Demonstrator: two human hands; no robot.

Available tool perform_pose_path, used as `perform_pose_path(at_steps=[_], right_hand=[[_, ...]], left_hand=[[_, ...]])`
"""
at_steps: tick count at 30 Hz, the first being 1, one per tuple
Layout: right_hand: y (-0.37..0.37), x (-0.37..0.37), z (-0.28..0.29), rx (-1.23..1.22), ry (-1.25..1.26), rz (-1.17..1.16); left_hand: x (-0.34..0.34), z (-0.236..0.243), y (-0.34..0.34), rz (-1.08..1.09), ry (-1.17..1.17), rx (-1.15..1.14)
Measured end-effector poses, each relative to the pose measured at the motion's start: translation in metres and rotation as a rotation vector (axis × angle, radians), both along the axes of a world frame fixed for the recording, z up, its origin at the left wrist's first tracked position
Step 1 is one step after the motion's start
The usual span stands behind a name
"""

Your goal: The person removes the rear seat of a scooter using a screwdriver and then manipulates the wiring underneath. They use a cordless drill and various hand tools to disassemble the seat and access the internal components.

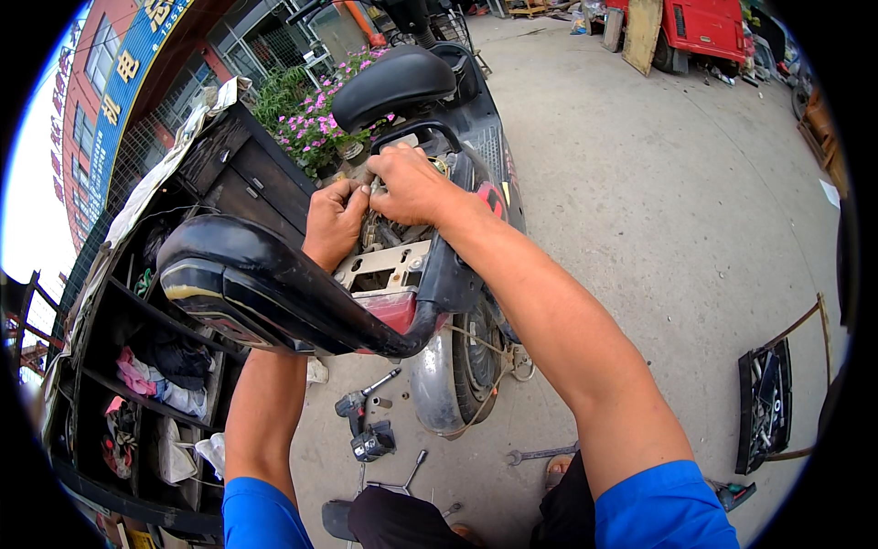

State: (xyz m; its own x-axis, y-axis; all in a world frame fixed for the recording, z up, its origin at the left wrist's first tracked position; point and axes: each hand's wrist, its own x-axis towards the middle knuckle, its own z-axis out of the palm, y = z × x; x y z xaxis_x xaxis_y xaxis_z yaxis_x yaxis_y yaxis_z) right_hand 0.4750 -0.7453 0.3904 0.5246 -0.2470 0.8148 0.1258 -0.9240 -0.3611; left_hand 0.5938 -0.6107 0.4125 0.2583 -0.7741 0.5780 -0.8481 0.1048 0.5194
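Note:
An electric scooter (402, 316) stands in front of me, its body opened behind the black saddle (393, 87). Both of my hands are over the exposed wires and parts (389, 233) there. My left hand (331, 222) is closed, thumb and fingers pinched together. Right beside it, my right hand (412, 186) is closed too, its fingertips meeting those of the left. Whatever they grip is too small and too covered to make out. A black padded backrest (247, 274) curves over my left forearm. Below the opening is the grey-dusted rear wheel (448, 375).
On the concrete lie a cordless impact wrench (355, 412), a steel spanner (541, 454) and a three-armed wrench (402, 480). A black tray of tools (766, 403) is at the right. Dark shelves (169, 320) with rags stand at left; pink flowers (315, 128) grow behind.

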Motion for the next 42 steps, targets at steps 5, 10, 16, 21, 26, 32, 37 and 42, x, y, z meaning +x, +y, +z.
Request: perform_pose_path(at_steps=[5,10,16,21,26,32,37,42], right_hand=[[0.0,-0.001,0.0,-0.007,-0.008,0.009],[0.001,-0.002,0.0,-0.014,-0.005,0.012],[0.0,-0.001,-0.001,-0.027,-0.02,0.017],[0.002,-0.002,0.0,-0.022,-0.04,0.018],[0.001,-0.003,0.001,-0.038,-0.027,0.008],[-0.001,-0.002,0.001,-0.045,0.014,0.033],[-0.001,0.001,0.0,-0.055,-0.018,0.016],[-0.002,-0.001,0.0,-0.048,0.023,0.015]], left_hand=[[0.0,0.0,-0.001,0.002,-0.023,-0.007],[0.002,0.0,-0.001,0.036,-0.054,0.016],[0.006,-0.002,-0.003,0.04,-0.111,0.01],[0.01,-0.003,-0.004,0.02,-0.129,-0.013],[0.008,-0.005,-0.004,0.022,-0.126,-0.023],[0.011,-0.005,-0.004,0.033,-0.115,-0.005],[0.011,-0.004,-0.004,0.048,-0.107,-0.004],[0.007,-0.002,-0.003,0.055,-0.04,0.017]])
